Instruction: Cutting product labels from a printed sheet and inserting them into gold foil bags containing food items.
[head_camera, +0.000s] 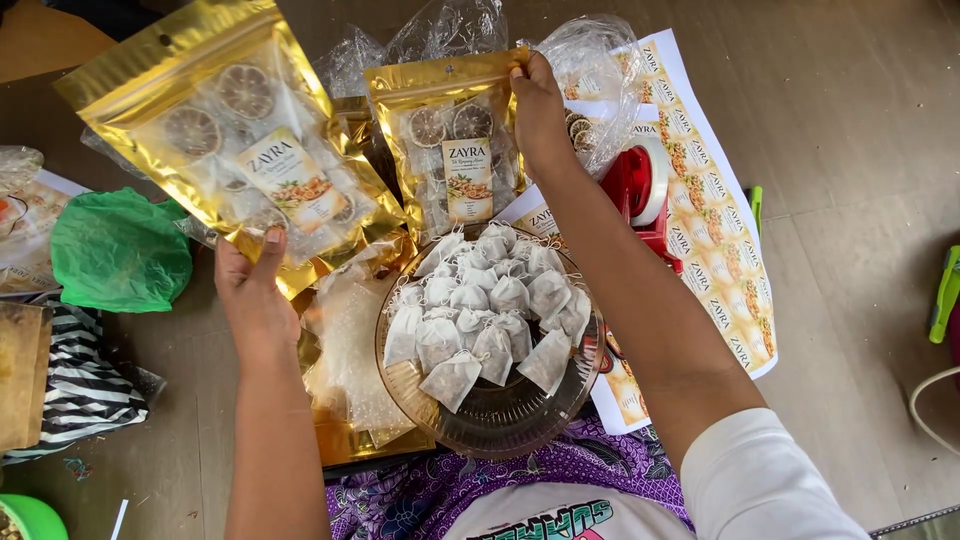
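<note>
Both hands hold gold pouches of dried citrus; bowl holds sachets.

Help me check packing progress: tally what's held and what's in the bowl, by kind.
Gold pouches with dried citrus slices: 2, one in the left hand at, one in the right hand at
Glass bowl: 1
Small white sachets piled in it: roughly 20, overlapping
Total: about 23

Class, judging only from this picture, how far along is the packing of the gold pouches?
Done: two gold pouches look filled with dried citrus slices and sachets and carry labels. In hand: the left hand holds one gold pouch, the right hand the other pouch. Left: many loose sachets in the glass bowl and unused labels on the sticker sheet.
</note>
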